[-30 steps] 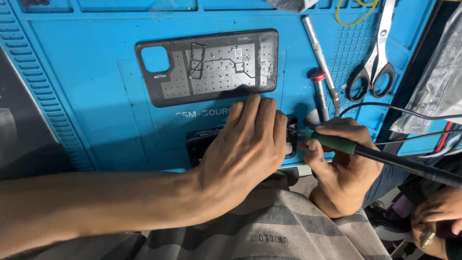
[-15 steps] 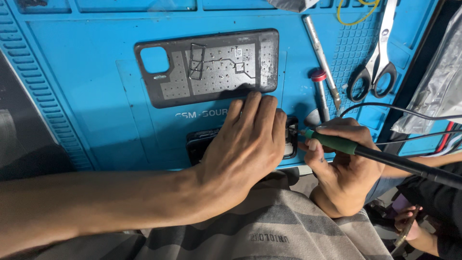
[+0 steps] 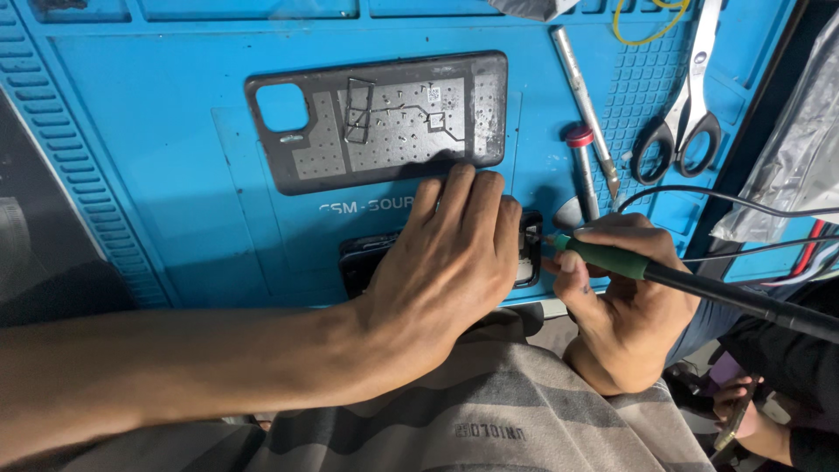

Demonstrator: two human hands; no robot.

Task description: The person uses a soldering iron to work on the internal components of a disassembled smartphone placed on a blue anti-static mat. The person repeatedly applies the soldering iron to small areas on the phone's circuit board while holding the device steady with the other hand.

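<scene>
My left hand (image 3: 450, 267) lies flat, fingers together, pressing down on a dark opened phone (image 3: 363, 258) on the blue work mat (image 3: 175, 175); the hand covers most of the phone. My right hand (image 3: 625, 301) grips a green-handled soldering iron (image 3: 612, 259) with a black cord, its tip pointing at the phone's right end beside my left fingertips. Just above my left fingers lies a grey phone back cover (image 3: 384, 118), inner side up.
Scissors (image 3: 686, 100), a metal prying tool (image 3: 584, 105) and a red-capped screwdriver (image 3: 582, 170) lie at the mat's upper right. A grey plastic bag (image 3: 800, 157) sits right of the mat. Another person's hand (image 3: 743, 411) shows at bottom right.
Both my hands stay in place on the phone and the iron. The other person's hand at lower right has shifted a little.
</scene>
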